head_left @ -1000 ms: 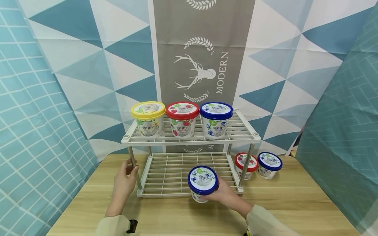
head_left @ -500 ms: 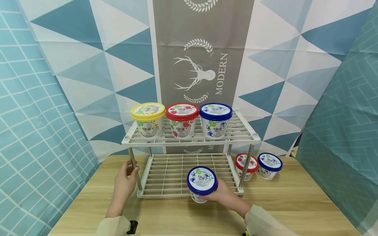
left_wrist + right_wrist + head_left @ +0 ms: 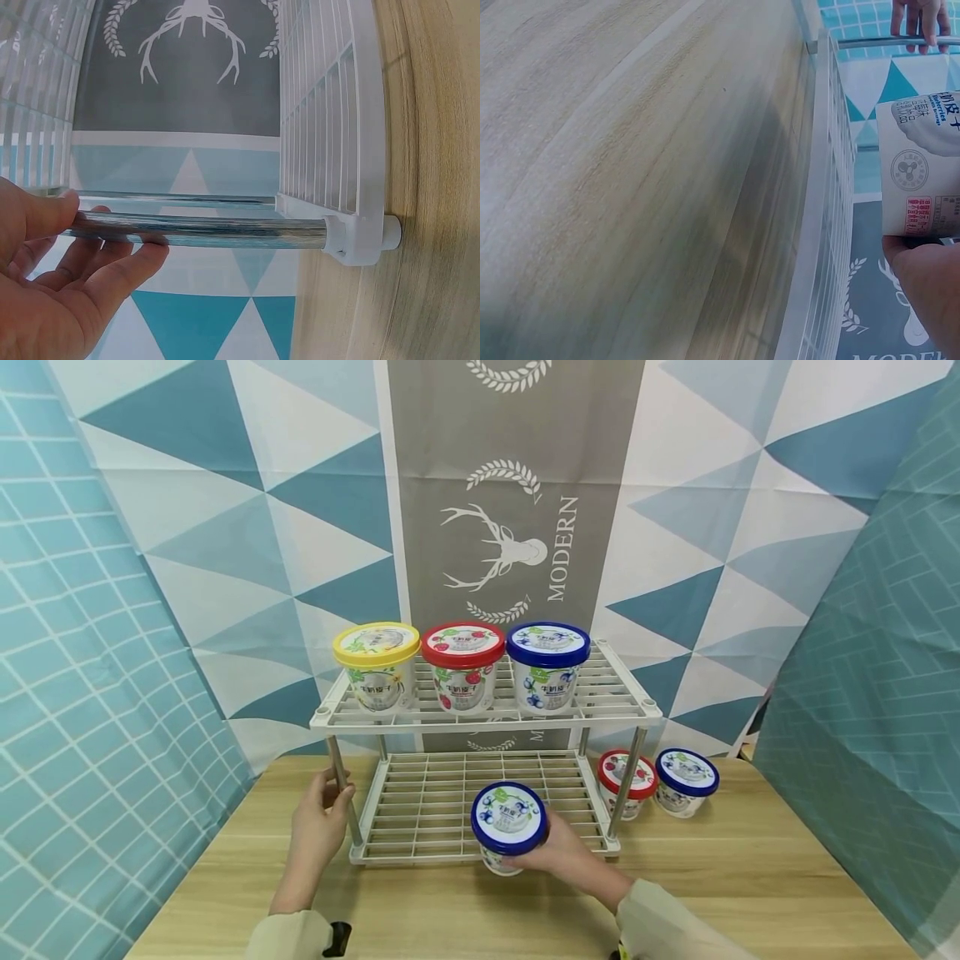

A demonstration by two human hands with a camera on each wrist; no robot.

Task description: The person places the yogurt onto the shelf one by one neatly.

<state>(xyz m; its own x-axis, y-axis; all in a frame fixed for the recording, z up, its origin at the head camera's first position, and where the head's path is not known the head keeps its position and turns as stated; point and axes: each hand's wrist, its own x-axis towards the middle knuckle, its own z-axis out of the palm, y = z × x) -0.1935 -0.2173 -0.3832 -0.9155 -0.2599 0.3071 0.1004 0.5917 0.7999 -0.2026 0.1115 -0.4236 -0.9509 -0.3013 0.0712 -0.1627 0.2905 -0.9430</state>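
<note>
My left hand (image 3: 319,821) pinches the front left metal post (image 3: 202,231) of a two-tier white rack (image 3: 480,724), thumb on one side and fingers on the other. With my right hand (image 3: 564,857) I grip a white tub with a blue lid (image 3: 509,817) and blueberry pictures, in front of the lower shelf (image 3: 442,858). In the right wrist view the side of the tub (image 3: 922,165) shows printed text, close over the shelf edge. On the upper shelf stand a yellow-lidded tub (image 3: 377,664), a red-lidded tub (image 3: 463,664) and another blue-lidded tub (image 3: 548,664), side by side.
To the right of the rack, a red-lidded tub (image 3: 621,807), partly behind the front right post (image 3: 628,785), and a blue-lidded tub (image 3: 681,797) stand on the wooden table (image 3: 720,877). A patterned cloth (image 3: 517,460) hangs behind the rack.
My right hand has shifted slightly left with the blue-lidded tub in its grip. The left hand stays on the post, and the other tubs stand as before.
</note>
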